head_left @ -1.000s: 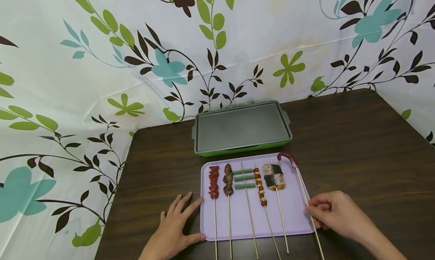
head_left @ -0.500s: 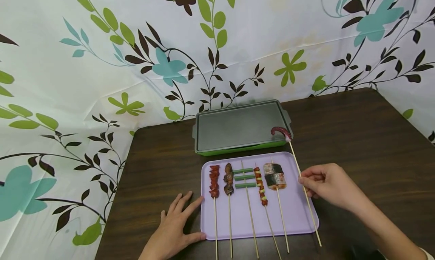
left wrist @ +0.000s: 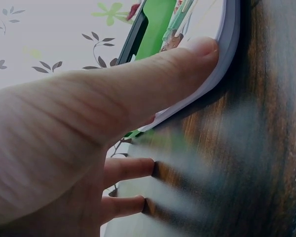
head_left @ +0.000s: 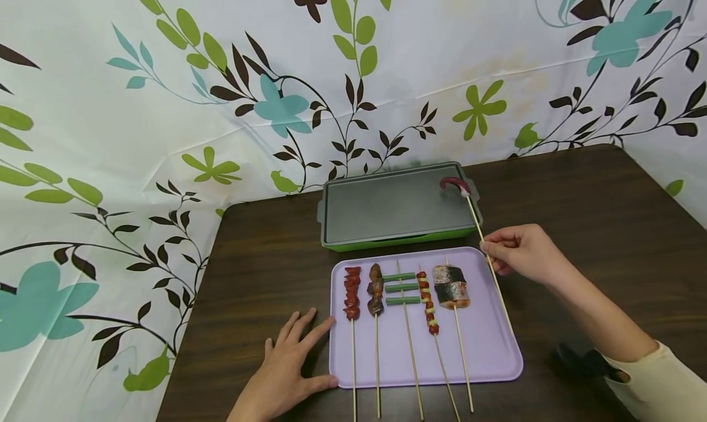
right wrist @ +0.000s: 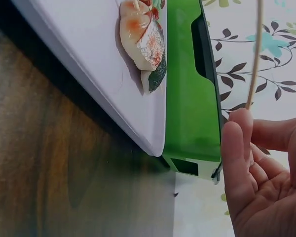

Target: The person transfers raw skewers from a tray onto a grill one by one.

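Observation:
In the head view my right hand pinches the thin stick of a tentacle skewer. The dark red, curled tentacle is above the right end of a grey griddle; whether it touches the plate, I cannot tell. The right wrist view shows the bare stick rising from the fingertips. My left hand lies spread on the table, thumb and index finger at the left edge of a lilac tray. Up close, the left thumb rests against the tray's rim.
On the tray lie several more skewers: red meat, brown meat, green stalks, small red-and-pale pieces and fish chunks. Their sticks overhang the front edge. The griddle's green base stands just behind, before a patterned cloth.
My right hand has lifted the tentacle skewer off the tray's right side and carried it forward and slightly left, to the griddle. The left hand stays by the tray.

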Available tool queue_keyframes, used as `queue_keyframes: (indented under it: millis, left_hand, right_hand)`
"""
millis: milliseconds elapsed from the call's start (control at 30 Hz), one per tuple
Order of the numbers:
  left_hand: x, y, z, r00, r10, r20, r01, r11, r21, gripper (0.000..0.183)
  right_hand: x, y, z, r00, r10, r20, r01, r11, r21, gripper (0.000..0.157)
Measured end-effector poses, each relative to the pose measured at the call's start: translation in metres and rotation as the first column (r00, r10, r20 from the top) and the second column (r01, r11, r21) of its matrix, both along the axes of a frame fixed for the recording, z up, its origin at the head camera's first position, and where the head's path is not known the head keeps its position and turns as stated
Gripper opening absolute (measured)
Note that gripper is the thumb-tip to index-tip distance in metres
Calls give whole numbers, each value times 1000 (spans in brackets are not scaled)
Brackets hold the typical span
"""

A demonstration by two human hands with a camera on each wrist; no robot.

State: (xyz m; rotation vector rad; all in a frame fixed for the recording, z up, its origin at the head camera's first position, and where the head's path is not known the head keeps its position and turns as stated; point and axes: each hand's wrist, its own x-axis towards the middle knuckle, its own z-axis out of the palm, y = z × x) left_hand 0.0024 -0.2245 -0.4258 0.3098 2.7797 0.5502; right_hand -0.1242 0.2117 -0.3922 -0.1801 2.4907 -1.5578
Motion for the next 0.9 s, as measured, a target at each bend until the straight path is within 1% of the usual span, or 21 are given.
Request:
queue_keyframes:
  millis: [167,400,633,900]
  left_hand:
    - [0,0,0,1000,1,6,-1,1000,0,90]
    - [0,0,1,1000,0,16,0,1000,1,90]
    - [0,0,2,1000,-3,15,3,1000,11,90]
    - [-1,0,0,1000,-5,15,5,1000,13,91]
  right_hand:
    - [-10,-3,-1,999,-17,46,19,999,-44,35]
    - [-17,-6,-4,997,-36,71,42,996,-83,40]
    - [-21,-5,-8,996,-46,80,53,995,-84,41]
    - [-25,-6,-11,989,-98,112,107,991,-84,44]
